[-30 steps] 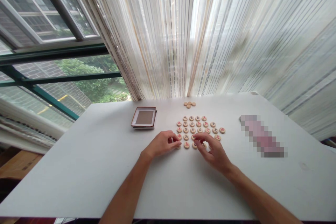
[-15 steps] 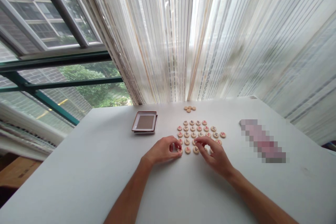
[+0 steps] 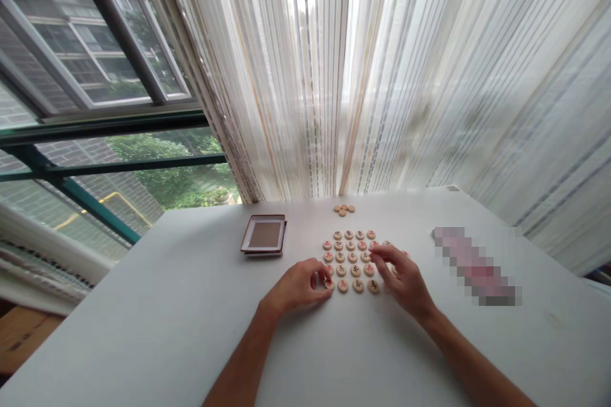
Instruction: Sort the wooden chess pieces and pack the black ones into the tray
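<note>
Several round wooden chess pieces with red or black characters lie in rows on the white table. My left hand rests at the near left corner of the rows, fingers curled, its fingertips pinching the piece there. My right hand lies over the right side of the rows, fingers bent, its fingertips on a piece in the middle rows. It hides some pieces on the right.
A small brown box with its lid under it sits left of the rows. Three blank-faced pieces lie apart near the far edge by the striped curtain. A blurred pink object lies on the right. A window is at the left.
My right hand has moved from the near row up and to the right, to the middle rows. My left hand has stayed at the near left corner. The camera has tilted up a little.
</note>
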The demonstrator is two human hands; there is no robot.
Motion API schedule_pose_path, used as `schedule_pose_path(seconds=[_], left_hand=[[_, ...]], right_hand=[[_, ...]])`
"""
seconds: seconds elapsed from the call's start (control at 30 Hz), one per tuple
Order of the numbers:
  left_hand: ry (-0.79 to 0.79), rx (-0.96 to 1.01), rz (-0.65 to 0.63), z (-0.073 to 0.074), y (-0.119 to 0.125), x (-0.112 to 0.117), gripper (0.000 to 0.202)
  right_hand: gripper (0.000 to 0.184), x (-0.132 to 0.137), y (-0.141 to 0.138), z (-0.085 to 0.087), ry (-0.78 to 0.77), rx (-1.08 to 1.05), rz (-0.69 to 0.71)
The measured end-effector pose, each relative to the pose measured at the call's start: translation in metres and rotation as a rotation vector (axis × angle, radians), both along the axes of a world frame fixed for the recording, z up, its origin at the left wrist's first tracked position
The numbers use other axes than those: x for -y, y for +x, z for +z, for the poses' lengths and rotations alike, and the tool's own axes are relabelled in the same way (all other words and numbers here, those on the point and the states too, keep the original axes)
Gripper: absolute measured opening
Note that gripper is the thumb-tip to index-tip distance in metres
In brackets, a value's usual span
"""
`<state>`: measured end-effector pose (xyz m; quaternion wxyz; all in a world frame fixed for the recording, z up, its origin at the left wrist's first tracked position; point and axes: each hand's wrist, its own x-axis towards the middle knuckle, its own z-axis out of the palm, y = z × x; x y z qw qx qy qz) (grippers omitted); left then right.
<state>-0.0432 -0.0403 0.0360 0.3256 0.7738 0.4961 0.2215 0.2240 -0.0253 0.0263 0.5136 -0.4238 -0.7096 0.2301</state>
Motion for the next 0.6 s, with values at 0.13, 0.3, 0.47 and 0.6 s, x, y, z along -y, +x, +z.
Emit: schedule_pose_path(seconds=[0.13, 0.3, 0.47, 0.6], left_hand=[[-0.018, 0.016, 0.02, 0.0, -0.001, 0.0, 0.027], [-0.01, 0.046, 0.033, 0.0, -0.001, 0.0, 0.026], [0.057, 0.039, 0.07, 0.0, 0.001, -0.003, 0.023], [0.132, 0.034, 0.105, 0.002, 0.001, -0.004, 0.021]], right_hand=[[0.023, -0.02, 0.01, 0.013, -0.079, 0.024, 0.014], [0.022, -0.081, 0.014, 0.03, -0.119, 0.288, 0.002], [0.018, -0.154, 0.004, 0.025, -0.198, 0.442, -0.028], [0.026, -0.187, -0.012, 0.012, -0.261, 0.547, -0.022]])
